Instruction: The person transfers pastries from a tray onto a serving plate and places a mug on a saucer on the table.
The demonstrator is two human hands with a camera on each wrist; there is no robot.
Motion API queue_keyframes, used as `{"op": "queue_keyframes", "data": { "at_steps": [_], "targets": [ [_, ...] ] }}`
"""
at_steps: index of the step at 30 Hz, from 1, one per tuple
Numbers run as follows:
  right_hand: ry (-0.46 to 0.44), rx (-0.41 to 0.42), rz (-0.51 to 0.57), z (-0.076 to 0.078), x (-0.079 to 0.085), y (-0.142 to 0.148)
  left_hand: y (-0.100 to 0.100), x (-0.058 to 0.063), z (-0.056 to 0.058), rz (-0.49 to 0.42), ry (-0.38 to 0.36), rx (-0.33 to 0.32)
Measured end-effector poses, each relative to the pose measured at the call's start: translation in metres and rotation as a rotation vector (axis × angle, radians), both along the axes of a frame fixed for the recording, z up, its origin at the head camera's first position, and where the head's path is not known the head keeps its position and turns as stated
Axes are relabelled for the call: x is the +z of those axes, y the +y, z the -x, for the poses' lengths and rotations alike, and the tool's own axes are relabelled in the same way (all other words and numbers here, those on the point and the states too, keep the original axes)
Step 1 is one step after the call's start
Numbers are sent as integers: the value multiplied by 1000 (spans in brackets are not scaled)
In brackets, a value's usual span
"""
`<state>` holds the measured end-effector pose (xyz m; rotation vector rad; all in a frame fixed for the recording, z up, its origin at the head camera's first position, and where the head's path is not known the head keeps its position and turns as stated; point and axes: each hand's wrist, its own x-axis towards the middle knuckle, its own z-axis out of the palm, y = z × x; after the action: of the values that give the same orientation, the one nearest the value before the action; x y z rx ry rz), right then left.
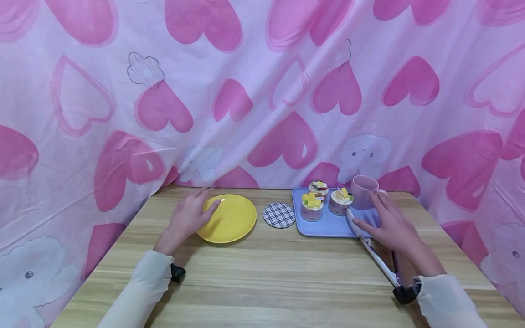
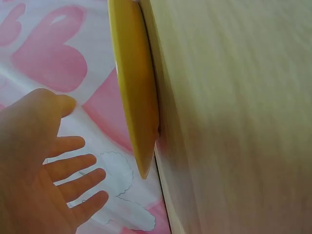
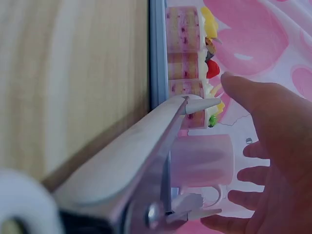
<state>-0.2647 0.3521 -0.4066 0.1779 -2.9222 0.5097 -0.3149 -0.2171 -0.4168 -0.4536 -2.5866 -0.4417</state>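
My left hand (image 1: 187,217) hovers at the left side of a yellow plate (image 1: 227,218), fingers spread; the left wrist view shows a gap between the hand and the plate (image 2: 134,83). Over the right part of a blue tray (image 1: 324,231) is my right hand (image 1: 387,228), its fingers apart and holding nothing. Below it, a pair of metal tongs (image 1: 379,260) with white tips leans across the tray's front edge; the right wrist view shows the tongs (image 3: 131,151) with their tips spread. Beyond the right hand's fingers stands a pink mug (image 1: 362,193), its handle partly covered in the head view.
Three clear dessert cups with fruit toppings share the tray: a front left cup (image 1: 311,210), a back cup (image 1: 319,187) and a right cup (image 1: 339,202). A round checked coaster (image 1: 279,215) lies between plate and tray. A pink heart-print cloth (image 1: 229,150) hangs behind the wooden table (image 1: 279,282).
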Motion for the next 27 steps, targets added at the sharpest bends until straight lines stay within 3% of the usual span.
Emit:
{"op": "queue_keyframes", "data": {
  "at_steps": [13, 17, 24, 27],
  "targets": [
    [-126, 17, 45, -24, -10, 5, -13, -10, 1, -66, -229, 21],
    [-152, 21, 45, -28, -14, 10, -14, -12, 4, -54, -259, 14],
    [-197, -24, 28, -33, -20, 17, -16, -14, 5, -29, -360, 25],
    [-209, -63, -2, -32, -22, 19, -16, -13, 5, -22, -369, 41]
  ]
}}
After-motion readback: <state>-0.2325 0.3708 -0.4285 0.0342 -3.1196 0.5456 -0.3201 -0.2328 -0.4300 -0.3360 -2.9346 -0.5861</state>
